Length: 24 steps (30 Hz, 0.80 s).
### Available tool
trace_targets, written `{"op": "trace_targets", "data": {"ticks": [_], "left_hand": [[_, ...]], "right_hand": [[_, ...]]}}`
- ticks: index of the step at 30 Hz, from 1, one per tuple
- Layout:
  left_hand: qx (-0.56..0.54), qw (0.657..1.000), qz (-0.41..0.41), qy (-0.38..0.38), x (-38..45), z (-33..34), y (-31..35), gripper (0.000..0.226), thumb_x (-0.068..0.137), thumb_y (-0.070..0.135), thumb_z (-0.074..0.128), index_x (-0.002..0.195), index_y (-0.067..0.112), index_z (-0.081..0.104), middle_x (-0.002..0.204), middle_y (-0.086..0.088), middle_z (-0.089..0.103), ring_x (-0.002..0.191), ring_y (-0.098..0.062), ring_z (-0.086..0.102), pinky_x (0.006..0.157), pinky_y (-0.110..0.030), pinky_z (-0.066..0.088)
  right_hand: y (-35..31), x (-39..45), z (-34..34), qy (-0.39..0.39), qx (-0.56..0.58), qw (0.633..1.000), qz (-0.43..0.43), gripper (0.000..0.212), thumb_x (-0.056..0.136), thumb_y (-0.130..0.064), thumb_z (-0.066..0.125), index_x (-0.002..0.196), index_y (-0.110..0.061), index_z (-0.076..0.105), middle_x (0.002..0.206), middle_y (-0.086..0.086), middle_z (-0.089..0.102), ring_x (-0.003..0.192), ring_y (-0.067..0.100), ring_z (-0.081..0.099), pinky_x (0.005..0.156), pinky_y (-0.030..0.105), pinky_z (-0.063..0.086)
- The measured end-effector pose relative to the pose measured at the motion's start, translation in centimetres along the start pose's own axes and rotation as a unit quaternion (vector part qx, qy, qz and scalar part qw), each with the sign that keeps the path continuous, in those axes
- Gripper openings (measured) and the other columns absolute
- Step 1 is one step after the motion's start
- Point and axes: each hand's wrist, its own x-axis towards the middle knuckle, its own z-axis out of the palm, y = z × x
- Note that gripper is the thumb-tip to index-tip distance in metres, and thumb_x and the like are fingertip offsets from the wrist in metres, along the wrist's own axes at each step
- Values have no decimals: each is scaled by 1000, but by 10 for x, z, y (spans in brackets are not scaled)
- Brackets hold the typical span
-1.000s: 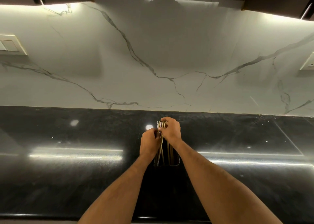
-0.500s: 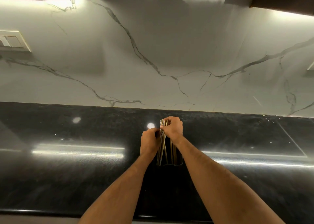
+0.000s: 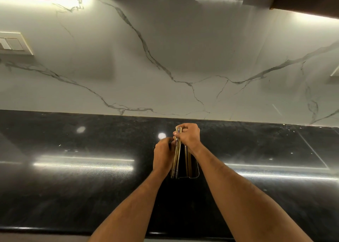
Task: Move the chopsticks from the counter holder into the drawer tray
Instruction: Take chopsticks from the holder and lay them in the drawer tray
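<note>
Brass-coloured sticks are bunched up in the right hand, which is closed around the top ends of the chopsticks, thumb and fingers pinching them into 1 bundle. Left hand is curled in against the same bundle from the side, fingertips touching near the top; can't tell if it's really gripping or just steadying. Compared with 1 second back, not much has moved: both hands sit in pretty much the same spot and the bundle looks a touch tighter and maybe slightly higher, so I'd say the gathering is about done and the lift out hasn't really happened yet. Lower ends are still down in the dark holder on the black counter, and a couple of sticks on the right side look loose, not in the bunch. Long axis runs close to upright, top ends tipped a little away toward the marble wall, bottoms pointing down into the holder. No drawer or tray in view.
</note>
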Motion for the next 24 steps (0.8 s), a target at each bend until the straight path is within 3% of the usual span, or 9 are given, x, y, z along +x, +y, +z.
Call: {"op": "trace_targets", "data": {"ticks": [2,4,6,9,12,14,16,18,24], "left_hand": [[-10,1000,18,8,-1,0,1,11,99,20,58,100,16,68,93,4,69,83,-7,66,76,-22,55],[-27,999,34,11,0,0,2,25,100,20,58,122,11,65,109,0,72,98,-9,69,89,-28,58],[-69,996,48,9,1,-3,9,27,100,17,59,127,13,62,109,2,72,97,-5,69,88,-23,58],[-167,985,17,-47,6,-6,21,23,104,18,56,126,17,58,99,5,73,87,-8,71,75,-14,56],[-259,958,-30,-119,11,-9,27,16,106,19,50,115,12,61,89,-5,74,73,-20,71,69,-26,59],[-288,946,-44,-140,13,-13,33,18,107,18,47,107,9,62,76,-6,67,59,-17,61,56,-24,53],[-303,943,-54,-127,13,-17,42,21,108,18,44,99,9,60,67,-2,57,51,-10,49,46,-19,42],[-300,949,-46,-91,12,-22,50,24,109,18,43,92,13,59,63,3,52,50,-7,41,45,-18,35],[-225,973,7,-50,-16,-46,64,26,108,28,44,96,13,61,70,-1,57,59,-17,46,55,-32,41]], "right_hand": [[-5,1,-3,11,5,1000,1,23,81,5,80,103,0,74,91,18,76,81,31,76,78,47,64],[-9,2,-6,26,12,1000,-3,24,81,4,81,103,0,75,91,17,76,80,29,77,77,47,64],[-15,3,-10,43,17,999,-9,26,80,2,82,104,-2,75,91,14,77,80,25,77,79,43,64],[-30,3,-19,49,48,997,-17,30,80,1,82,108,-3,74,90,12,78,76,21,78,77,40,65],[-51,2,-28,52,70,995,-48,30,81,0,81,111,-3,74,89,11,78,72,18,78,72,37,66],[-64,-2,-35,50,63,994,-77,29,82,-1,80,109,-6,73,92,11,78,76,19,78,74,37,65],[-74,-7,-41,40,78,992,-94,26,84,0,78,108,-7,72,92,10,78,77,18,79,75,38,65],[-83,-15,-48,32,105,990,-91,22,87,2,75,107,-4,71,92,11,78,77,19,79,75,39,65],[-106,-46,-67,-8,122,991,-48,18,92,7,64,107,-2,68,95,17,76,81,25,78,74,40,66]]}}
